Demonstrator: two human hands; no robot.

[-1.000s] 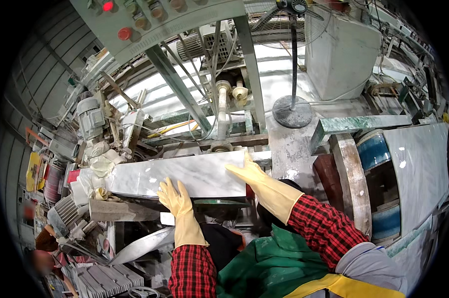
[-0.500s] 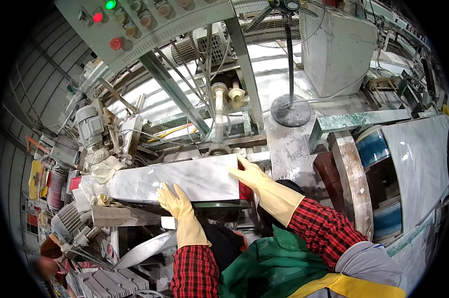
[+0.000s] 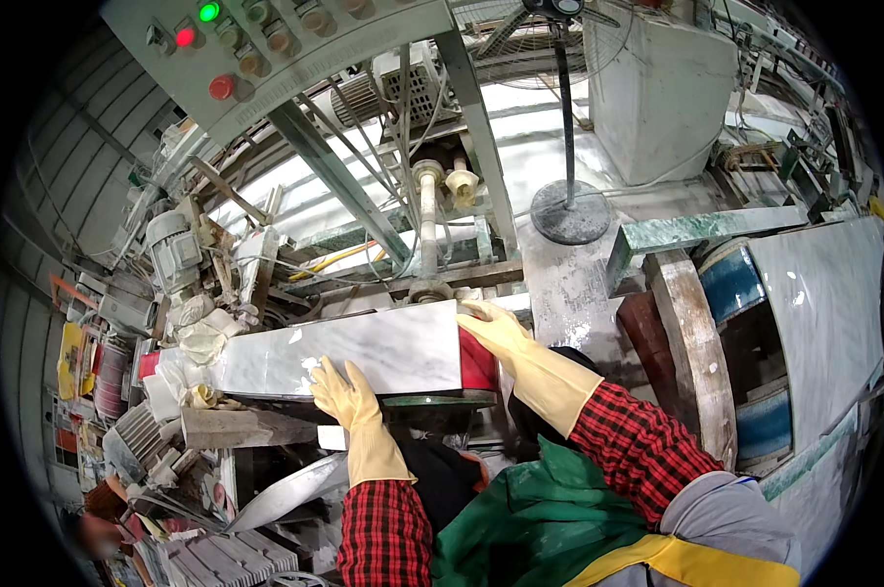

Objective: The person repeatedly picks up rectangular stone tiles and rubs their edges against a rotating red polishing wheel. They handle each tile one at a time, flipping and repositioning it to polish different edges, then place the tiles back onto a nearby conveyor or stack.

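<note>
A long white, grey-veined marble slab (image 3: 383, 342) lies flat on a red belt (image 3: 476, 367), which shows past the slab's right end. My left hand (image 3: 346, 393), in a cream rubber glove, rests with spread fingers on the slab's near edge. At the far right corner is my right hand (image 3: 496, 333), gloved alike, its fingers stretched out against the slab's end. Neither hand grips around the stone. The slab's left end runs in beside cloth-wrapped machine parts (image 3: 199, 338).
A control panel (image 3: 266, 59) with lit green and red lamps hangs at the upper left. A standing fan's round base (image 3: 571, 212) is beyond the belt. To the right, a larger marble slab (image 3: 823, 313) leans by blue drums (image 3: 735, 292). Motors (image 3: 175, 249) stand at left.
The slab has slid slightly left, so more red belt shows at its right end. My right hand has followed it a little leftward; my left hand stays nearly in place.
</note>
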